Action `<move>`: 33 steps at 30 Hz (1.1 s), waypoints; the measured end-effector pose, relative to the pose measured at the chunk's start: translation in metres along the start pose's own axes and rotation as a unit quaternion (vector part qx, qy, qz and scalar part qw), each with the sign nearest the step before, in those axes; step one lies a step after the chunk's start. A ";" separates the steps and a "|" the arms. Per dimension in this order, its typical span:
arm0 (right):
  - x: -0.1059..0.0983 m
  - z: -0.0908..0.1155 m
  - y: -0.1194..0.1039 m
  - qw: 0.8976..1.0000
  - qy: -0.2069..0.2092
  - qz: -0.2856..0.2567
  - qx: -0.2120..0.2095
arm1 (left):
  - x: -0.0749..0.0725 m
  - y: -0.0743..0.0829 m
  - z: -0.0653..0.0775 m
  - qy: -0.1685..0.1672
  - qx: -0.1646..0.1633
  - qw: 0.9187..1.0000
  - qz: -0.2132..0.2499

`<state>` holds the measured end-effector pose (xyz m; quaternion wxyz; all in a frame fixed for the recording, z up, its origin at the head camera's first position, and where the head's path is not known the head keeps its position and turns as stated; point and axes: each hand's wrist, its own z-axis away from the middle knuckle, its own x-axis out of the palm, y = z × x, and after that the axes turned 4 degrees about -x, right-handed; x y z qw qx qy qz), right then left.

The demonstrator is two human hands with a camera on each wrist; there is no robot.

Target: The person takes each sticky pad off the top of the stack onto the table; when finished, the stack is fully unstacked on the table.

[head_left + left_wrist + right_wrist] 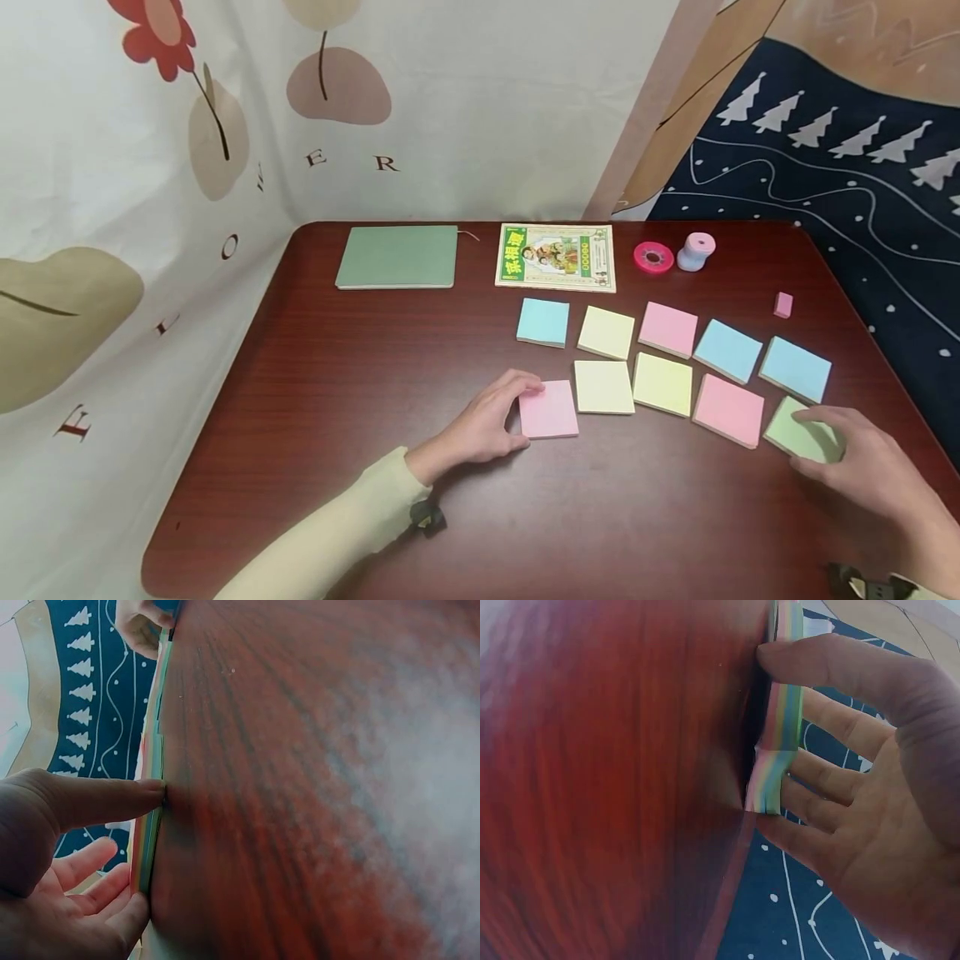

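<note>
At the left end of two rows of sticky note pads, my left hand [487,421] holds a pink sticky note pad [551,412] by its left side. The thumb is at the near corner and the fingers at the far edge. On the right end, my right hand [870,458] grips a green sticky note pad [798,429] between thumb and fingers. Both pads lie flat on the table. In the left wrist view the left hand [82,855] spans the layered pad edge [150,847]. The right wrist view shows the right hand [862,787] around striped pad edges [784,720].
Between the hands lie a cream pad [603,387], a yellow pad [662,385] and a pink pad [727,410]. Behind are several more pads, a green notebook [397,257], a printed booklet [555,257], a pink tape roll [653,257], a spool [696,252] and a small pink block [783,305].
</note>
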<state>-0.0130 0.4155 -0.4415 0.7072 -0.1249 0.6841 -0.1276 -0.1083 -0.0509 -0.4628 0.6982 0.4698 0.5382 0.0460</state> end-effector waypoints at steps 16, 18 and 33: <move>0.001 -0.003 0.001 0.999 -0.041 0.003 0.003 | 0.001 0.000 -0.001 -0.008 0.004 1.000 -0.015; 0.002 -0.003 0.002 0.999 -0.039 0.003 0.001 | 0.001 0.000 -0.001 -0.008 0.004 1.000 -0.015; -0.012 -0.023 -0.035 0.995 0.039 -0.035 -0.083 | -0.004 -0.001 0.001 0.000 0.004 0.999 0.034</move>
